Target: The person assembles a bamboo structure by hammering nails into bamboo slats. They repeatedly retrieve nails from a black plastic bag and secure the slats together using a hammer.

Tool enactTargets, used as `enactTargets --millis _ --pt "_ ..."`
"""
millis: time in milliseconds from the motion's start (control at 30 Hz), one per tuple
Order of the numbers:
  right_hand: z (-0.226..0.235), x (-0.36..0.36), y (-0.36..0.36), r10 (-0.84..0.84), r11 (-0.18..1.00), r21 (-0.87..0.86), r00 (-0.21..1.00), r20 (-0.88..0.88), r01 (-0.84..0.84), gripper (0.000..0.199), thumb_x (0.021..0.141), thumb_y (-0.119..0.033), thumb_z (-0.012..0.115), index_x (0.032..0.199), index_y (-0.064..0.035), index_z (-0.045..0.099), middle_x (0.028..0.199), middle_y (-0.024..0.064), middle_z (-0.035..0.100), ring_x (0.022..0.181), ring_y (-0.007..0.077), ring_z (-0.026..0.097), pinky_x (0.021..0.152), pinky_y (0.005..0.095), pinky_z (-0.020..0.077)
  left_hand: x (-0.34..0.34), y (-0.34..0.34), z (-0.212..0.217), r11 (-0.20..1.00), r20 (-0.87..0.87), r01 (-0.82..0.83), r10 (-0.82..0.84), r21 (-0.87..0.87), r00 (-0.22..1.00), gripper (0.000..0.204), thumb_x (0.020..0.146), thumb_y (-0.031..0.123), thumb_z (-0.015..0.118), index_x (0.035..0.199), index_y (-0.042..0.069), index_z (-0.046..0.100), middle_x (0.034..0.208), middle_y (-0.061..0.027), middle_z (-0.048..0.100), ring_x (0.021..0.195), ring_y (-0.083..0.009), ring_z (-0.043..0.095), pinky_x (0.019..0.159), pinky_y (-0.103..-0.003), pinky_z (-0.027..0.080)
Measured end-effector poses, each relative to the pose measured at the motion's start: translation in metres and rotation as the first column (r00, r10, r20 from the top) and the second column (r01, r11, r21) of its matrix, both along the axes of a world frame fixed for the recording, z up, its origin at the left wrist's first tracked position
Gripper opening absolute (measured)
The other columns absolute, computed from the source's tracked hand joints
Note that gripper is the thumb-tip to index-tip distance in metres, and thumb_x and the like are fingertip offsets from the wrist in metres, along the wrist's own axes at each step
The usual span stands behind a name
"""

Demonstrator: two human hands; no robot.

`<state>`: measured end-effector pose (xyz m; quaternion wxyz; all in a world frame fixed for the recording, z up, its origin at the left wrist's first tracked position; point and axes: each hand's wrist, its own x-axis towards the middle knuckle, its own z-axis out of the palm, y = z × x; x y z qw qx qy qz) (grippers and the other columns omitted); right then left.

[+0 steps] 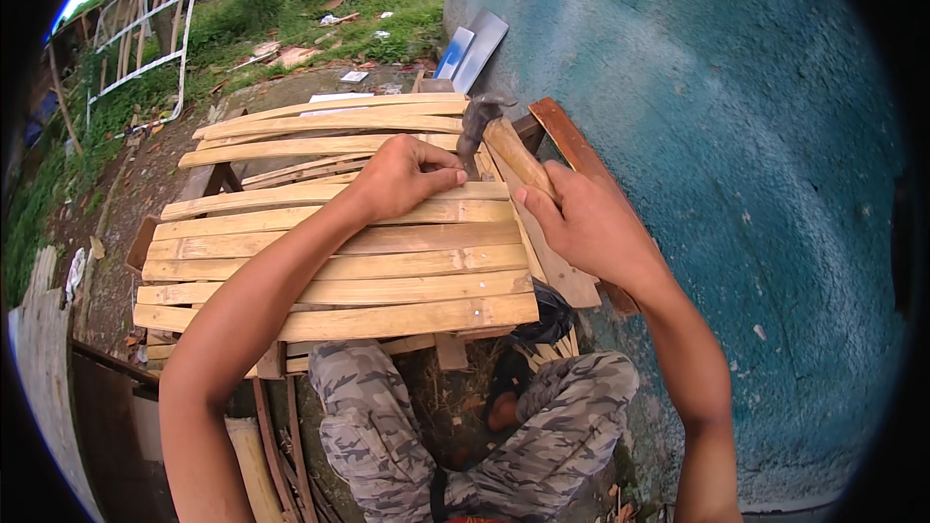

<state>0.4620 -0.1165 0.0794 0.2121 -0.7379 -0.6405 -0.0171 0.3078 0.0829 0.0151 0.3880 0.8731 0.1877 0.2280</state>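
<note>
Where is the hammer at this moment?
In the head view, the hammer is right of centre, at the far right end of the bamboo slats; the right hand holds its wooden handle, beside the left hand.

1. The left hand (405, 177) rested at frame centre on a pale wooden slat (339, 196), fingertips pinched together just beside the hammer head.
2. The right hand (581, 223) gripped the wooden handle of a hammer (499, 136), its metal head touching the slats.
3. The slatted bench (329, 276) filled the middle of the frame.
4. A teal wall (736, 136) stood at the right; camouflage trousers (387, 436) showed at the bottom.
</note>
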Motion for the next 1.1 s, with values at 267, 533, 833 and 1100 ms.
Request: enactTargets --millis 267,533,833,1100 --pt "0.001 0.005 -0.001 -0.082 0.993 -0.107 0.968 -0.235 0.058 0.041 0.103 -0.036 0.058 0.094 0.0035 0.060 0.061 0.0079 0.057 0.048 0.0167 0.059 0.046 0.0347 0.0472 0.000 -0.001 0.001 0.999 -0.006 -0.011 0.011 -0.039 1.000 0.025 0.092 0.022 0.076 0.103 0.000 0.078 0.086 -0.0082 0.076 0.076 -0.0076 0.063 0.071 -0.028 0.053" --pt "0.005 0.002 -0.006 -0.084 0.995 0.020 0.954 -0.287 0.093 0.043 0.101 -0.034 0.057 0.094 0.0077 0.061 0.076 0.0306 0.065 0.074 0.0466 0.066 0.071 0.0520 0.0505 0.000 0.000 -0.001 1.000 0.023 -0.004 0.004 -0.014 1.000 0.027 0.091 0.023 0.077 0.103 -0.001 0.078 0.087 -0.0081 0.077 0.077 -0.0081 0.064 0.071 -0.028 0.053" --pt "-0.003 0.007 -0.005 -0.063 0.998 -0.032 0.970 -0.235 0.057 0.040 0.104 -0.035 0.058 0.097 0.0040 0.062 0.062 0.0094 0.058 0.048 0.0178 0.059 0.048 0.0360 0.0476 0.000 -0.001 0.001 1.000 -0.018 -0.013 0.013 -0.028 1.000 0.024 0.091 0.021 0.077 0.102 -0.001 0.078 0.083 -0.0071 0.076 0.075 -0.0068 0.062 0.069 -0.028 0.052" --pt "-0.004 0.002 -0.004 0.003 0.977 0.207 0.959 -0.284 0.058 0.041 0.103 -0.036 0.059 0.095 0.0038 0.063 0.063 0.0128 0.059 0.052 0.0212 0.061 0.052 0.0379 0.0485 -0.001 -0.002 0.002 1.000 -0.005 -0.018 0.018 -0.005 1.000 0.023 0.091 0.022 0.076 0.100 0.000 0.078 0.080 -0.0061 0.075 0.071 -0.0061 0.059 0.066 -0.028 0.051"
